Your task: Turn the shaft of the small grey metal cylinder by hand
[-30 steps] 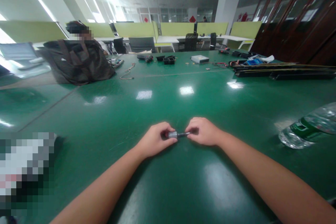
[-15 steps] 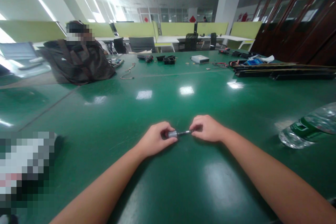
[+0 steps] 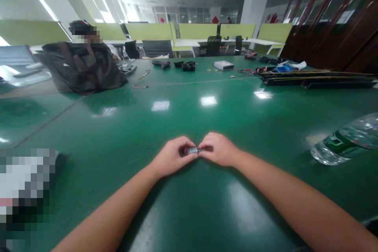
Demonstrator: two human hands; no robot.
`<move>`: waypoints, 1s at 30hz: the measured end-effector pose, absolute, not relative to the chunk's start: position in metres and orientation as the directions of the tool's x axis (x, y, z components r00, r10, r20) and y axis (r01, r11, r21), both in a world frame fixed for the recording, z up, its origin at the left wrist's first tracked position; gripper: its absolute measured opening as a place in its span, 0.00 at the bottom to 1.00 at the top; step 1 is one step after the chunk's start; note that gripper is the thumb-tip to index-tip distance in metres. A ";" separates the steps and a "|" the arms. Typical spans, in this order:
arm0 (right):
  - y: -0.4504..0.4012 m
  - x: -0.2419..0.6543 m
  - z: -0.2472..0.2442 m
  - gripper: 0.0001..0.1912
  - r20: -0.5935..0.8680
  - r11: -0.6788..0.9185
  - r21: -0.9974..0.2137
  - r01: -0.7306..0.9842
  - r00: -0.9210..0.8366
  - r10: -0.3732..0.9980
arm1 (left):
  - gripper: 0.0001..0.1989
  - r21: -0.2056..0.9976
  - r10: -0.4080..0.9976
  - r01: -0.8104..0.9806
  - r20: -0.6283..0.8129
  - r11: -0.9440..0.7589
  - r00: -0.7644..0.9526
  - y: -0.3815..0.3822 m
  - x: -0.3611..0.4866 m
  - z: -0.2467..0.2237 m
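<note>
Low over the green table, my left hand is closed round what looks like a small screwdriver with a short grey cylindrical handle. Its handle points right, toward my other hand, and its rear end is hidden in the left palm. My right hand pinches the thin metal shaft close to the handle, with thumb and fingers bent round it. The two hands' fingertips almost meet there. The shaft's far end is mostly covered by the right fingers.
A clear water bottle lies on its side at right. At the far left stand a dark bag and, nearer, a pixelated pale object. Cables, black parts, a white box and black strips lie along the back.
My right hand has moved left along the shaft, from its far end to beside the handle. My left hand keeps its hold. The view has shifted slightly.
</note>
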State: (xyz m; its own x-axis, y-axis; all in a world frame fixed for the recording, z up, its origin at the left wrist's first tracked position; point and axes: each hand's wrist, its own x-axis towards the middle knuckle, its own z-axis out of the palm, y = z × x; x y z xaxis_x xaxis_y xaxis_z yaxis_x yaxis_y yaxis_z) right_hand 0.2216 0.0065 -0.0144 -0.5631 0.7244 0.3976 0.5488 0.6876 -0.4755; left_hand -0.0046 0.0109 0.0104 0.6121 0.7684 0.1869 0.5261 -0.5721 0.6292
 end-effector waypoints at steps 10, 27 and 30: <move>0.003 0.220 -0.012 0.07 0.378 0.664 -0.486 0.568 -0.549 0.746 | 0.10 0.598 0.770 0.547 0.199 -0.586 0.607 0.012 -0.004 0.007; 0.006 0.224 -0.013 0.06 0.413 0.712 -0.476 0.516 -0.583 0.699 | 0.11 0.582 0.767 0.555 0.203 -0.595 0.609 0.012 -0.005 0.008; 0.006 0.224 -0.011 0.06 0.412 0.714 -0.475 0.515 -0.586 0.697 | 0.11 0.586 0.767 0.553 0.200 -0.593 0.610 0.012 -0.005 0.008</move>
State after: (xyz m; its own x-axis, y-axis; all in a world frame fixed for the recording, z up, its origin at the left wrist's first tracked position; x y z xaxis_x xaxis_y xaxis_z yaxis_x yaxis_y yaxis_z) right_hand 0.2244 0.0057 -0.0115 -0.5864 0.6973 0.4123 0.5148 0.7137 -0.4749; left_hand -0.0051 0.0119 0.0083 0.6100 0.7668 0.1999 0.5528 -0.5925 0.5860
